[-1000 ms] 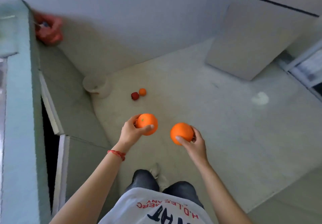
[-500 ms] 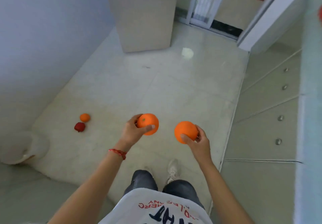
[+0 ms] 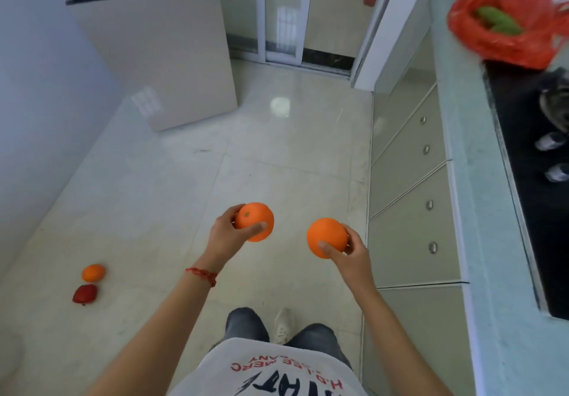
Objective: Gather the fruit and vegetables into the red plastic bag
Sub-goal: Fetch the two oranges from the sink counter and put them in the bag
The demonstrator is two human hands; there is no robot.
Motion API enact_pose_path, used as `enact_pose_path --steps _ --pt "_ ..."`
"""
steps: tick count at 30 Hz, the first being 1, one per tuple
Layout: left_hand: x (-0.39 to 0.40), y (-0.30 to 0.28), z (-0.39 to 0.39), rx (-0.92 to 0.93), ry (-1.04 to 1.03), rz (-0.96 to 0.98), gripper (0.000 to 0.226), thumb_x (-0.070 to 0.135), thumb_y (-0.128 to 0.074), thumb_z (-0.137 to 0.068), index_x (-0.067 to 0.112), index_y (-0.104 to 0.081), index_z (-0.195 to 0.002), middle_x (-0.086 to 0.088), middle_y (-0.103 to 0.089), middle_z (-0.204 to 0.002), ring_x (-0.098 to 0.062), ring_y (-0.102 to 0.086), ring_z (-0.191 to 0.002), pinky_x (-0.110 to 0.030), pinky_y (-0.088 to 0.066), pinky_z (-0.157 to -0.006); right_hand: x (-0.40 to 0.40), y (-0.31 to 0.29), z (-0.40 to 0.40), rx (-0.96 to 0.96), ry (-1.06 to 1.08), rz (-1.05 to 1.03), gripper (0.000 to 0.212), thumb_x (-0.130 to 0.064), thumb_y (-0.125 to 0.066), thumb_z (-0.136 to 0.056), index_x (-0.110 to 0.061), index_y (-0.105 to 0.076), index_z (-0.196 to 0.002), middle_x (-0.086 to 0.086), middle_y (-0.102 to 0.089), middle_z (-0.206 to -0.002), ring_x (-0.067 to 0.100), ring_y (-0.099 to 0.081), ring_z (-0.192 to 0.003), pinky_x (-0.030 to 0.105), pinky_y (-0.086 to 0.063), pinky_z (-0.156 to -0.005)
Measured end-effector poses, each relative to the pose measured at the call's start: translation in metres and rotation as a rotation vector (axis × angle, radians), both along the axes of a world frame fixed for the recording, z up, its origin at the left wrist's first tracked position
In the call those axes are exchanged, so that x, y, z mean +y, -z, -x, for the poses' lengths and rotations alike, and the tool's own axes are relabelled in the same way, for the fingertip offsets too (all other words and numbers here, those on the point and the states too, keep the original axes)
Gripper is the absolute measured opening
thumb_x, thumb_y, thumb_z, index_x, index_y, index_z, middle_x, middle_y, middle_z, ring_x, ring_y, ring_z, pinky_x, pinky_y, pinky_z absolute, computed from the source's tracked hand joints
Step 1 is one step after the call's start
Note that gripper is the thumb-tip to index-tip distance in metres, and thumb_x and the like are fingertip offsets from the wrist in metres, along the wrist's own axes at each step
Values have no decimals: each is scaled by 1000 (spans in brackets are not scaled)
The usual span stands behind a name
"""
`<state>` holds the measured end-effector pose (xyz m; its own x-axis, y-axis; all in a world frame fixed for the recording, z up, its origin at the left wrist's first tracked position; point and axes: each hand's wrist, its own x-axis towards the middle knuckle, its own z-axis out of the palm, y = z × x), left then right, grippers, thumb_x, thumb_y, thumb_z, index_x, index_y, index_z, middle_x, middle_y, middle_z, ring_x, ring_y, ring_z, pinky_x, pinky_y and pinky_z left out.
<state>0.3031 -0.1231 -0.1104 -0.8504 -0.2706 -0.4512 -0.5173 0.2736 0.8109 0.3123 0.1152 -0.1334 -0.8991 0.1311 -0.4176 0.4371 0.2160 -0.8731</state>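
orange filled both hands: the left hand [image 3: 223,237] was wrapped around one orange [image 3: 255,221] near the middle of the frame, thumb laid across its front and stem end turned up, and the right hand [image 3: 354,252] cupped a second orange [image 3: 327,237] just to the right of it, thumb pressed on the near face and fingers behind. each grip was clenched on its own fruit, the two held apart at about the same height, probably so that neither knocked the other while being carried and so both could be dropped in one trip. the red plastic bag [image 3: 505,16] sat on the pale worktop [image 3: 462,149] in the upper right corner of the frame, its mouth gaping and something green [image 3: 498,21] already lying inside; it was blurred, so what the green thing was could not be told exactly. its open top seemed left that way to take fruit without a spare hand. on the floor [image 3: 246,164] at the lower left, a small orange fruit [image 3: 93,273] and a red fruit [image 3: 84,294] lay touching or nearly so, well apart from the person and not yet gathered. judging by this, the step in hand was carrying the two oranges to the bag, with the floor pair left for another trip.
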Motion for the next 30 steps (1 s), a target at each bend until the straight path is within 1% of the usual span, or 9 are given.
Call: enact_pose_path --steps 5,9,12,15,20,24,28,30 --pt "12 -6 55 20 10 13 63 29 -74 -73 16 -46 -128 -6 -53 -122 -24 -52 -108 -36 -46 -85 17 -6 56 9 -2 9 67 -25 -77 -71 -21 -46 -130 2 -53 -125 24 -54 -108 32 -45 -83" --pt "10 -4 115 25 3 4 62 29 -74 -72 18 -47 -127 -4 -54 -119 -22 -52 -104 -33 -44 -80 14 -2 114 8 -3 5 66 -26 -77 -72 -22 -46 -130 1 -52 -124 23 -54 -108 33 -46 -85" --pt "6 1 171 36 15 -13 61 28 -74 -72 17 -48 -126 -4 -54 -117 -22 -52 -104 -32 -44 -80 7 3 166 17 14 6 66 -27 -77 -71 -23 -47 -129 2 -53 -124 24 -54 -108 35 -47 -86" --pt "0 4 235 50 34 -33 59 27 -74 -72 18 -49 -124 -5 -55 -117 -23 -53 -103 -31 -45 -80 -1 4 224 25 42 4 64 -26 -78 -71 -24 -48 -128 1 -53 -123 23 -55 -106 33 -47 -83" --pt "-14 -1 337 38 77 -26 61 29 -75 -71 18 -49 -125 -5 -55 -120 -24 -53 -106 -32 -46 -82 -14 -4 321 34 80 8 64 -25 -79 -70 -22 -49 -127 3 -55 -124 24 -56 -105 31 -46 -82" --pt "-19 -5 412 25 103 -32 60 29 -76 -70 18 -51 -124 -5 -57 -118 -23 -55 -105 -30 -45 -81 -16 -11 386 38 107 24 71 -31 -81 -66 -23 -48 -128 1 -54 -124 24 -56 -107 32 -47 -83" --pt "-7 -1 469 12 106 -39 59 28 -76 -71 17 -52 -123 -6 -58 -117 -23 -55 -105 -29 -44 -80 -9 -9 436 11 129 30 72 -30 -81 -67 -23 -47 -130 -1 -53 -125 23 -55 -108 30 -46 -82" --pt "2 2 498 -2 121 -34 59 29 -75 -71 17 -51 -124 -6 -57 -118 -24 -55 -106 -31 -45 -82 -2 -6 464 3 137 32 76 -36 -81 -61 -23 -48 -129 0 -54 -125 24 -56 -108 29 -47 -81"
